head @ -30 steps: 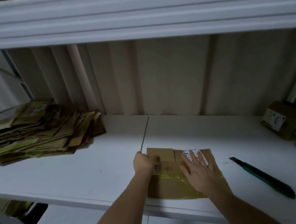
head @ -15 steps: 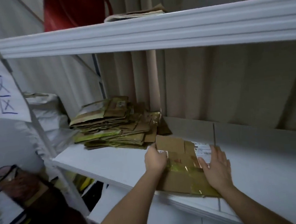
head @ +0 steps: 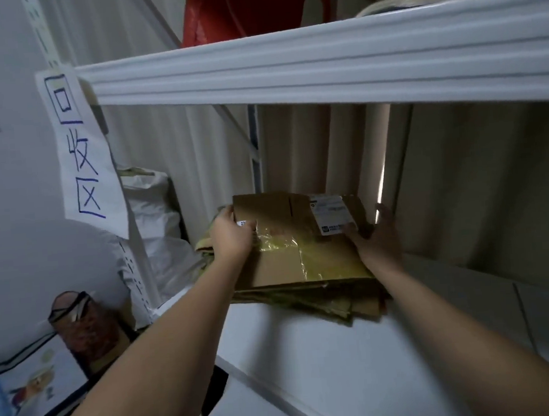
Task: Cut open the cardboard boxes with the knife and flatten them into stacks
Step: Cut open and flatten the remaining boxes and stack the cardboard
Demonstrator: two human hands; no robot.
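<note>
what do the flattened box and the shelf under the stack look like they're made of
Flattened box: brown cardboard, matte, with visible flap seams. Glossy yellowish-clear tape runs across it, catching the light, and a white printed paper label is stuck near its far edge. Shelf: smooth white surface with a soft sheen, probably painted metal or laminate board; the look alone doesn't settle which.

My one camera sits on my head and looks forward and a little down, turned toward the left end of the shelf (head: pixel 326 360). It is close: my forearms run in from the bottom edge to the stack (head: pixel 308 290), which sits near the middle of the view. The upper shelf (head: pixel 289 73) crosses the top, and the sign (head: pixel 80 150) hangs at the left. No second view shares this scene.
</note>
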